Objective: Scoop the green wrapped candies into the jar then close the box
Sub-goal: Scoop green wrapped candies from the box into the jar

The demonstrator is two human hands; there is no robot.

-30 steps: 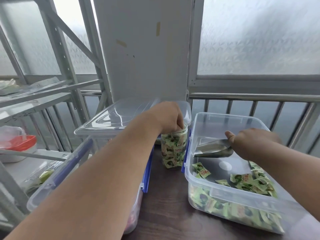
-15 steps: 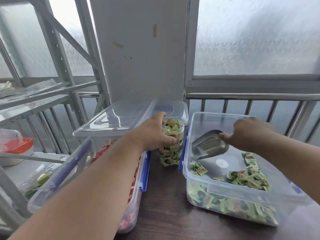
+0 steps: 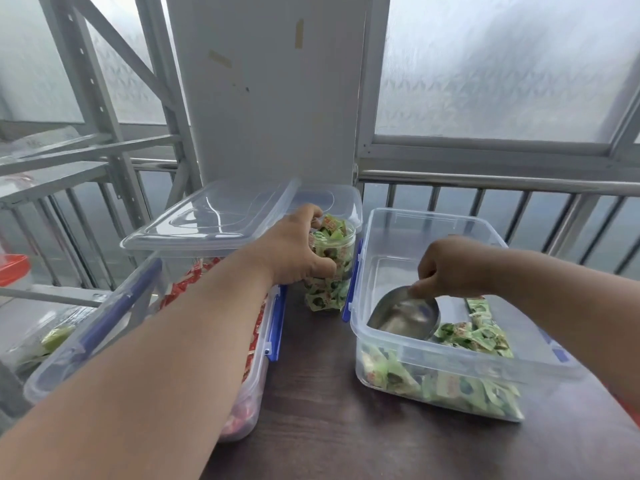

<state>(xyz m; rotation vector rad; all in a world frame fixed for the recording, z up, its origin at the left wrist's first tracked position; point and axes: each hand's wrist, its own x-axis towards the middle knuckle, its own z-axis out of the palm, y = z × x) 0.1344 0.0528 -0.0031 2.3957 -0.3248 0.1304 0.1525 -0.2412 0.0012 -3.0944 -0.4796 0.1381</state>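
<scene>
A clear jar (image 3: 332, 268), filled to the brim with green wrapped candies, stands on the dark table between two plastic boxes. My left hand (image 3: 294, 251) grips the jar's left side. To the right sits an open clear box (image 3: 429, 358) with green wrapped candies (image 3: 474, 336) along its near and right parts. My right hand (image 3: 450, 266) holds the handle of a metal scoop (image 3: 405, 315), whose empty bowl is lowered inside the box, mouth toward the candies. A clear lid (image 3: 221, 220) lies atop the left box.
A second clear box (image 3: 256, 386) with red wrapped candies sits on the left under my left arm, blue clasps on its side. A metal shelf frame (image 3: 86, 150) stands at the far left, a railing and frosted window behind. A red-lidded container (image 3: 12, 273) is at the left edge.
My right hand lowered the scoop from the box's back toward the candies near the front. My left hand slid from the jar's top to its side, uncovering the candies heaped at its mouth.
</scene>
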